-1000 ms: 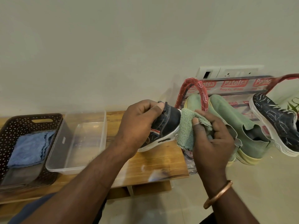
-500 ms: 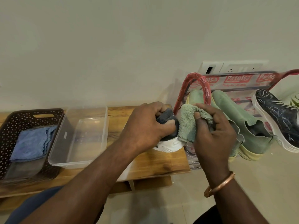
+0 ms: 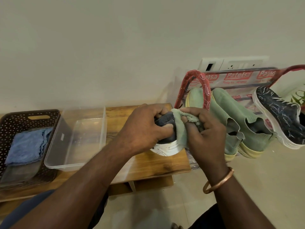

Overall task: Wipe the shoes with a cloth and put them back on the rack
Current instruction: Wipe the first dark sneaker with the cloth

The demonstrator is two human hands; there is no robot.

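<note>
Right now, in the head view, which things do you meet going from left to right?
The brown basket, clear tray, left hand gripping the white-soled shoe, green cloth, right hand, green shoes, dark patterned shoe.

**A shoe corner in a home**

A shoe rack point(image 3: 237, 77) wrapped in printed plastic stands against a plain painted wall point(image 3: 115, 47), below a switch-and-socket plate point(image 3: 231, 64). Green boots point(image 3: 257, 129) and a dark patterned shoe point(image 3: 279, 116) rest on it. Beside it, a low wooden surface point(image 3: 156, 164) carries a brown basket point(image 3: 9, 123) and a clear tub point(image 3: 49, 162). A pale floor point(image 3: 264, 179) and houseplant leaves point(image 3: 299, 96) complete it.
</note>
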